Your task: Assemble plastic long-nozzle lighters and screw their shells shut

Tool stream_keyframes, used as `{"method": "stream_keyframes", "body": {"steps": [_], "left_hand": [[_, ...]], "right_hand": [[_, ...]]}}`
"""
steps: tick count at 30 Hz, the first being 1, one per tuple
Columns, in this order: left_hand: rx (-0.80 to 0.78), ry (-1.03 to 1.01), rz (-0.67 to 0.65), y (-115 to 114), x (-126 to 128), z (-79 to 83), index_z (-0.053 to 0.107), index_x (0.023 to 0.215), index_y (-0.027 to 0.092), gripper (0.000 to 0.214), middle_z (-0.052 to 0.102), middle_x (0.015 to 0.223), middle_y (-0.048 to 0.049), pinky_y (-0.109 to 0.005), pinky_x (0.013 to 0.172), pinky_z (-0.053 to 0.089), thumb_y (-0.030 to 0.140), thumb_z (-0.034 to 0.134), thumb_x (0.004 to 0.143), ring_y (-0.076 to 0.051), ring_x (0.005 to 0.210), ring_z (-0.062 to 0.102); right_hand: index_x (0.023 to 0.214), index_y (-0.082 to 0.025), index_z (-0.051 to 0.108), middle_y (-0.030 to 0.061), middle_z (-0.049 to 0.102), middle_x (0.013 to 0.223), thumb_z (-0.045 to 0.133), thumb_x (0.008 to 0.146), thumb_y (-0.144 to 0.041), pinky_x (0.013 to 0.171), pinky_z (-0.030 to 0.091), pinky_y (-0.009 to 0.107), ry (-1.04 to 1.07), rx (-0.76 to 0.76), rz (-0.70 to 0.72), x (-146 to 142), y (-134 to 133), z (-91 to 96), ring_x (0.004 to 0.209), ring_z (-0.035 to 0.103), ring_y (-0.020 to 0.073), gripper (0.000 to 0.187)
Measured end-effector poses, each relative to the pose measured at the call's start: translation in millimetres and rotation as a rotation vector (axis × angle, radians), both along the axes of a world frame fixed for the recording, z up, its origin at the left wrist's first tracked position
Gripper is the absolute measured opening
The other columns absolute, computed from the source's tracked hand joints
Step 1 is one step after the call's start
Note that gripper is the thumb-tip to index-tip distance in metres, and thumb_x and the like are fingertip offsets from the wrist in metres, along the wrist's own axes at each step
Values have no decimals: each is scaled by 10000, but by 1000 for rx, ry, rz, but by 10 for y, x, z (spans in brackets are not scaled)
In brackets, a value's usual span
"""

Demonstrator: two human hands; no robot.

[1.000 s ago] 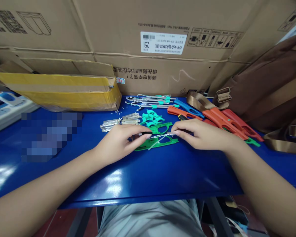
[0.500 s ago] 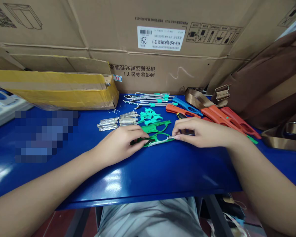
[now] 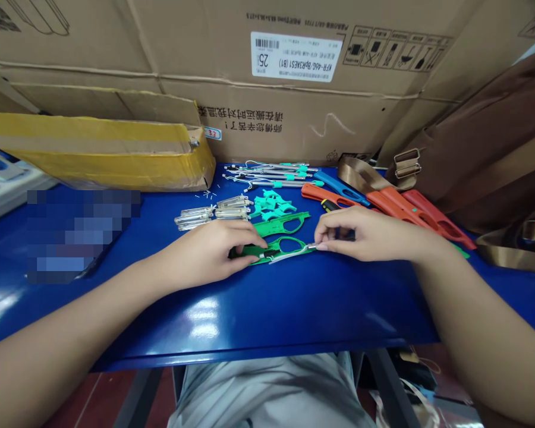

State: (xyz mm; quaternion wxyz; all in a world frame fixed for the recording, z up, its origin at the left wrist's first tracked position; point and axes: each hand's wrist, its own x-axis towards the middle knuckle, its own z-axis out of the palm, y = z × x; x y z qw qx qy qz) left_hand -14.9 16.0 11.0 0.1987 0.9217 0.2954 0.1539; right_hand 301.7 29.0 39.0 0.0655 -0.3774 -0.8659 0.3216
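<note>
My left hand [image 3: 209,252] presses down on the left end of a flat green plastic handle piece [image 3: 280,247] lying on the blue table [image 3: 267,309], fingers curled over it. At the piece's right end my right hand [image 3: 365,235] pinches a thin metal rod with white wire. A second green handle piece [image 3: 282,224] lies just behind. Small teal plastic parts [image 3: 273,205] and several clear metal clips [image 3: 214,212] sit further back.
Metal rods with teal sleeves [image 3: 274,174] lie at the back. Orange and blue handle pieces [image 3: 383,205] spread to the right beside a brown bag [image 3: 485,154] with straps. A yellow-taped carton [image 3: 102,151] stands left, large cardboard boxes [image 3: 267,71] behind.
The green piece has been pulled slightly nearer and lies flat under both hands; the metal rod and wire have been brought down along it. The view shifted a little.
</note>
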Motion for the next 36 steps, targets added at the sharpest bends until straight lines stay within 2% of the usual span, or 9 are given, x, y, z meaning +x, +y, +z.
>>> {"method": "stream_keyframes", "body": {"steps": [4,7,11,15,20,28,32,36], "left_hand": [[3,29,50,-20,17,55,715,1153,193,261,724,880,7,-234,654,476,173,706,893,-122,689,635],[12,23,71,-30,24,50,707,1167,177,285,713,836,11,-227,630,460,185,708,882,-122,679,633],[-5,-2,67,-28,23,24,700,1227,202,329,738,898,8,-223,643,473,202,686,898,-118,692,642],[2,-4,43,-20,16,20,723,1189,215,262,752,992,-14,-237,684,497,248,653,938,-134,760,665],[22,6,41,-5,11,4,744,1140,208,222,761,1053,-41,-271,788,536,289,631,968,-175,891,712],[61,20,40,18,15,-55,763,1063,205,174,752,1014,-39,-281,794,541,293,640,977,-177,881,721],[71,30,47,10,17,-58,760,1054,202,175,749,1013,-42,-284,790,543,295,632,980,-181,886,720],[85,28,49,3,18,-68,759,1042,192,180,749,999,-44,-282,783,540,294,622,984,-178,876,718]], "right_hand": [[939,-198,704,52,737,957,637,934,-399,776,523,307,131,74,-21,-43,-30,58,866,674,183,212],[915,-196,703,54,738,939,640,934,-403,781,524,309,153,105,-24,-60,-41,78,860,674,185,218],[925,-198,712,58,743,944,639,920,-346,766,526,308,53,50,-3,-45,-14,29,851,679,186,165],[927,-194,721,59,741,933,629,905,-303,731,520,301,-44,12,4,-28,18,-26,821,674,183,145],[897,-186,725,57,722,905,634,905,-322,706,510,296,-51,19,19,-28,13,-23,788,656,173,164],[937,-189,721,35,718,866,629,915,-302,642,487,259,-51,-34,31,-50,-50,-5,721,644,143,147],[861,-190,736,47,730,885,664,897,-282,698,493,278,-58,22,55,-67,-34,-25,775,661,163,122],[873,-190,755,55,728,890,662,914,-268,758,489,303,-70,96,89,-85,-8,-47,831,666,187,129]]}}
